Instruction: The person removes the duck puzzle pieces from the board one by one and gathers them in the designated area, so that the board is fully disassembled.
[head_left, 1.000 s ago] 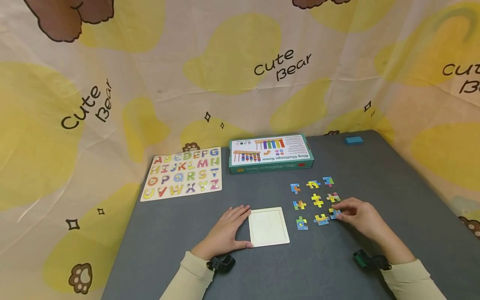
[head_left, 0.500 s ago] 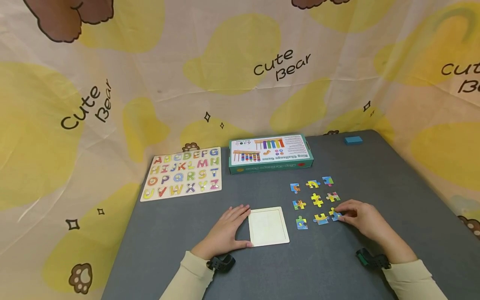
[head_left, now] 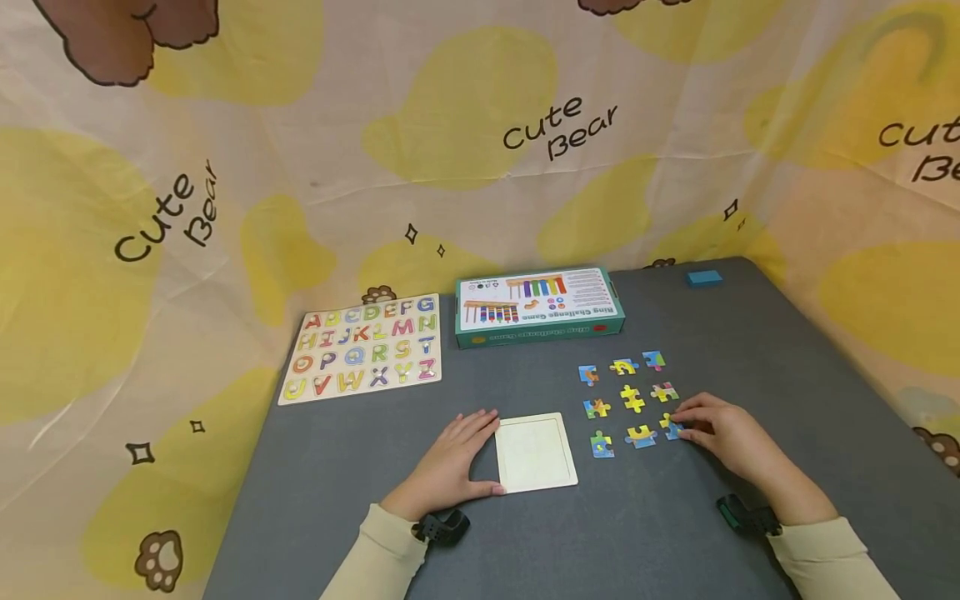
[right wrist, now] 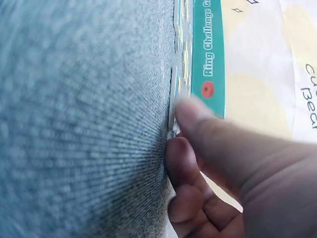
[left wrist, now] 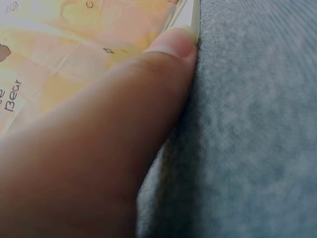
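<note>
In the head view, my left hand (head_left: 448,463) lies on the table with straight, spread fingers. Its thumb and fingertips touch the left edge of a square wooden puzzle tray (head_left: 536,452), whose recess holds no pieces. To the right of the tray, several jigsaw pieces lie in loose rows, including a yellow piece (head_left: 632,398) in the middle. My right hand (head_left: 733,440) pinches the blue-and-yellow jigsaw piece (head_left: 670,427) at the near right corner, between thumb and finger. The right wrist view shows the thumb (right wrist: 195,111) at this piece's edge, low against the table.
Behind the tray stands a green-and-white Ring Challenge Game box (head_left: 540,307). A wooden alphabet board (head_left: 362,350) lies at the back left. Near the far right corner of the grey table (head_left: 480,550) sits a small blue block (head_left: 704,278). A printed cloth (head_left: 450,100) hangs behind.
My right hand has shifted slightly right, and the piece at its fingertips has moved and turned a little. My left hand has stayed at the tray. The head view has shifted slightly.
</note>
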Demonstrator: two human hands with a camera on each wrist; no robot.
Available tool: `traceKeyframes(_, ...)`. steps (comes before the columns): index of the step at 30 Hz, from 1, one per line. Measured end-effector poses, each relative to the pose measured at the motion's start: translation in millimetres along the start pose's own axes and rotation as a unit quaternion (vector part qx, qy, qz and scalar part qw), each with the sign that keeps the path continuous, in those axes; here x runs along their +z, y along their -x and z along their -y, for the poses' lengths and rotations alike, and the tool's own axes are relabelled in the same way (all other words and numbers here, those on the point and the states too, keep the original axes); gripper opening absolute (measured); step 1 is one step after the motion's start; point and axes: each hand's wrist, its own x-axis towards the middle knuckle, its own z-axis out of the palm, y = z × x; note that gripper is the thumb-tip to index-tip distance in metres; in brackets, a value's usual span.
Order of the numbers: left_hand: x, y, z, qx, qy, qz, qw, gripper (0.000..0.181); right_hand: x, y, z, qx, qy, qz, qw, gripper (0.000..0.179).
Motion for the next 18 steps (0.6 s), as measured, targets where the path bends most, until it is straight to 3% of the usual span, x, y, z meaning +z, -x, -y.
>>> traceKeyframes(8,-2.5,2.3,-0.7,-0.005,-0.002,-0.006,1.0,0.102,1.5,-2.8,-1.3,-0.002,-0.019,-0.007,0.9998,0.024)
traceKeyframes(18,4.2,-1.3,2.0,-0.009,0.014,0.016,0.9997,0.103,-7.6,0.5,3.9,0.057,-0.008,0.04,0.9975,0.026)
